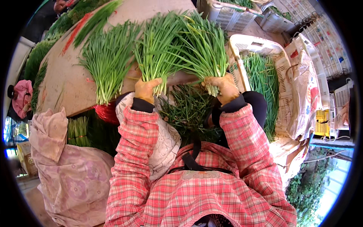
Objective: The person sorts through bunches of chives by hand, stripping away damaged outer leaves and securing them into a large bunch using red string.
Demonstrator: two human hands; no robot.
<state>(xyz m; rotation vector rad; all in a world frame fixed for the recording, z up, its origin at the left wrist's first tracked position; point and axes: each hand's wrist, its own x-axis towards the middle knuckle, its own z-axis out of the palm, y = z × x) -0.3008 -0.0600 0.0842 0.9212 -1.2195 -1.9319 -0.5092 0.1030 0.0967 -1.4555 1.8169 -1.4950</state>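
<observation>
My left hand (pixel 146 89), in a tan glove, is closed round the lower stalks of a bunch of green chives (pixel 157 49) whose leaves fan out over the table. My right hand (pixel 224 87), gloved alike, grips a second chive bunch (pixel 206 49) near its pale cut ends, at the table's right edge. The leaves of the two bunches touch and overlap. Left of them, a third chive bunch (pixel 109 60) lies on the table with its stalk ends toward me. Loose green trimmings (pixel 189 111) are heaped below, between my forearms.
The brown table (pixel 62 85) carries red ties (pixel 77 32) and more chives at its far left. A white crate (pixel 236 41) of chives stands close on my right. More crates (pixel 230 17) are behind it. Flowered cloth (pixel 75 181) covers something at left; another person (pixel 23 96) sits beyond.
</observation>
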